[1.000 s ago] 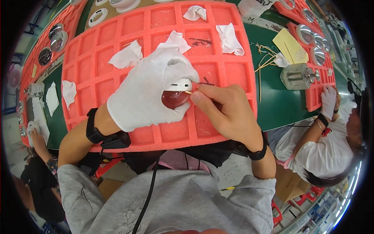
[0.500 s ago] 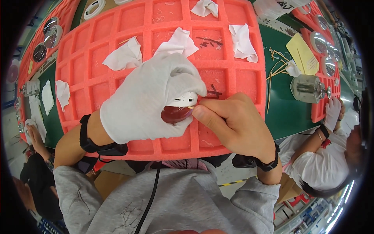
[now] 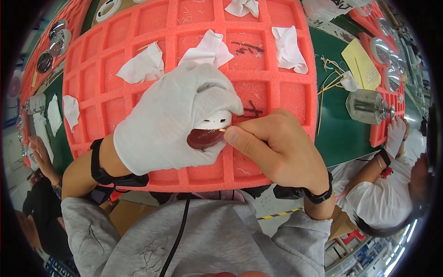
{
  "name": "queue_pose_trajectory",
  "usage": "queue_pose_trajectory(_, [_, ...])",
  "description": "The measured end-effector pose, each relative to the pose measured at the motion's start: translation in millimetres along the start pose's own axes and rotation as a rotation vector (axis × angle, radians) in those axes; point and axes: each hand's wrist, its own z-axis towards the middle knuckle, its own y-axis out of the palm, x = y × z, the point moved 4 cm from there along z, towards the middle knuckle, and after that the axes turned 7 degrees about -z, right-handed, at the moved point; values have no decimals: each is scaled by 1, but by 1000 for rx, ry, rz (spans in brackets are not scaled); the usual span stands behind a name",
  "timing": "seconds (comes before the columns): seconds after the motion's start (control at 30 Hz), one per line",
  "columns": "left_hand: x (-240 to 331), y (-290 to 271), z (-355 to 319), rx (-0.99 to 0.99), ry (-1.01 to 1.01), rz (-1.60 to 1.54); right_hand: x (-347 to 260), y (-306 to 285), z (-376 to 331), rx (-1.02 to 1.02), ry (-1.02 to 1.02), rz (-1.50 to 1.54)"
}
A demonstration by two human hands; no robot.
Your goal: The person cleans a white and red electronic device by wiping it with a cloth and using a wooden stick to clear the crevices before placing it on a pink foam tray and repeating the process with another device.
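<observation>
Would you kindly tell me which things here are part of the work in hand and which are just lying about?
In hand:
left hand
white and dark red part
right hand
thin stick

Lying about:
white wipes
metal cylinder
yellow sheet
orange foam tray

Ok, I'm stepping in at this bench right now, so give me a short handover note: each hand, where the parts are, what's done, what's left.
Left hand: gloved in white, closed around a small white round part with a dark red disc on its underside, held over the orange foam tray.
Right hand: bare, pinching a thin wooden stick whose tip touches the part's edge.
Around: crumpled white wipes lie in several tray cells; a metal cylindrical piece stands on the green mat to the right.
Done: part picked up, stick on it.
Left: the stick work looks unfinished; part not yet set down.
</observation>
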Motion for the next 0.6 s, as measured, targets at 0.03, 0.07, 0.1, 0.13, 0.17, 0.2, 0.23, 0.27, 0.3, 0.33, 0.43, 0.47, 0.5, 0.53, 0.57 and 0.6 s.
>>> queue_pose_trajectory(0.03, [0, 0, 0, 2, -3, 1, 0, 0, 0, 0, -4, 1])
queue_pose_trajectory(0.07, [0, 0, 0, 5, -5, 2, -1, 0, 1, 0, -4, 1])
queue_pose_trajectory(0.1, [0, 0, -1, 7, -10, 4, -1, 0, 2, -6, -13, 0])
queue_pose_trajectory(0.13, [-1, 0, -1, 8, -11, 5, -1, 1, 3, -13, -21, -3])
queue_pose_trajectory(0.17, [0, -1, -1, 4, -12, 5, -1, 1, 4, -20, -30, -5])
queue_pose_trajectory(0.2, [0, -1, 0, 0, -12, 5, -1, 1, 4, -22, -32, -4])
queue_pose_trajectory(0.23, [0, -2, 0, -3, -12, 5, -1, 1, 4, -22, -42, 4])
queue_pose_trajectory(0.27, [1, -2, 0, -4, -10, 5, 0, 2, 4, -19, -48, 11])
queue_pose_trajectory(0.3, [1, -2, 0, -11, -30, -8, 0, 1, 4, -15, -54, 17])
queue_pose_trajectory(0.33, [2, -2, 1, -18, -51, -21, 1, 1, 4, -13, -53, 16])
queue_pose_trajectory(0.43, [2, -2, 1, -21, -80, -46, 6, -1, 6, -100, -68, 74])
queue_pose_trajectory(0.47, [1, -2, 0, -18, -93, -58, 7, -2, 5, -100, -69, 68])
queue_pose_trajectory(0.5, [1, -2, 0, -15, -105, -70, 8, -2, 3, -87, -85, 85])
queue_pose_trajectory(0.53, [1, -2, -1, -10, -100, -71, 8, -3, 2, -74, -101, 102])
queue_pose_trajectory(0.57, [0, -1, -2, -8, -111, -88, 7, -3, 1, -61, -117, 119])
queue_pose_trajectory(0.6, [-1, -1, -4, -8, -122, -104, 6, -3, 0, -62, -117, 113])
